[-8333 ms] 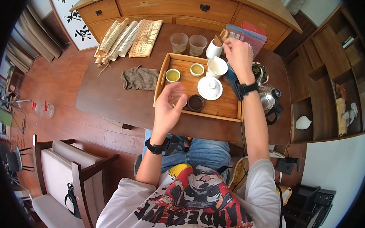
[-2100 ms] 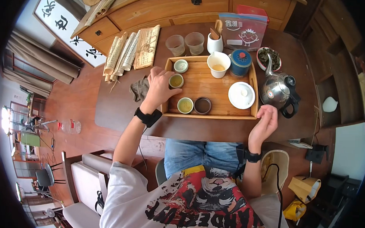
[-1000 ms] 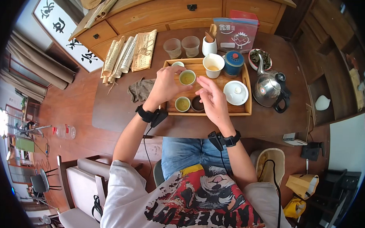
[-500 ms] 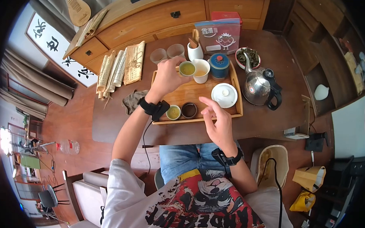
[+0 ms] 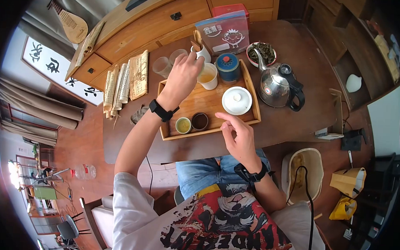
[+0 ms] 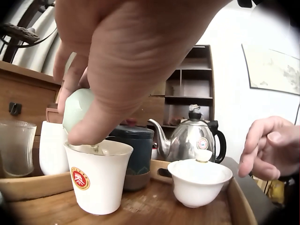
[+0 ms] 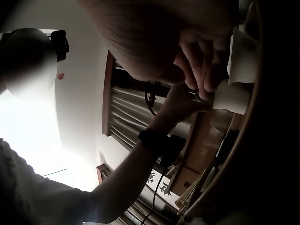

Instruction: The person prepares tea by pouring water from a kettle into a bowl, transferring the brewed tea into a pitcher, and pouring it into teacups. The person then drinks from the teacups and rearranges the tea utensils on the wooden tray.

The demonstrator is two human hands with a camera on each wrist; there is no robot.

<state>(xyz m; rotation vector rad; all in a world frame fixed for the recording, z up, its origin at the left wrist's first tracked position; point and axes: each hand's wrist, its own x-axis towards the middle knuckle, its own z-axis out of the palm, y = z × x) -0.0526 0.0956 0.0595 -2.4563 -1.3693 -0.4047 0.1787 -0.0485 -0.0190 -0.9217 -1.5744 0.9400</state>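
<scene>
My left hand (image 5: pixel 182 78) pinches a pale green teacup (image 6: pixel 78 110), tipped over the white pitcher (image 6: pixel 96 183). Under the cup's lip, a little liquid shows at the pitcher's mouth in the left wrist view. In the head view, the hand hides most of that cup. My right hand (image 5: pixel 240 139) hovers at the tray's front right, fingers loosely bent and holding nothing. Nearest to it is the lidded white gaiwan (image 5: pixel 237 100). At the front of the wooden tray (image 5: pixel 183 109) sit a teacup of yellowish tea (image 5: pixel 183 125) and a dark cup (image 5: pixel 200 121).
A blue tea canister (image 5: pixel 227 68) stands beside the pitcher. Right of the tray are a steel kettle (image 5: pixel 278 88) and a bowl of leaves (image 5: pixel 262 53). Behind stand a white utensil holder (image 5: pixel 204 53), glass cups (image 5: pixel 161 67) and a plastic bag (image 5: pixel 225 35). Paper scrolls (image 5: pixel 122 87) lie left.
My left hand has lifted the tea-filled teacup from the tray, carried it right and tipped it over the pitcher. My right hand came in beside it, then drew back toward the tray's front.
</scene>
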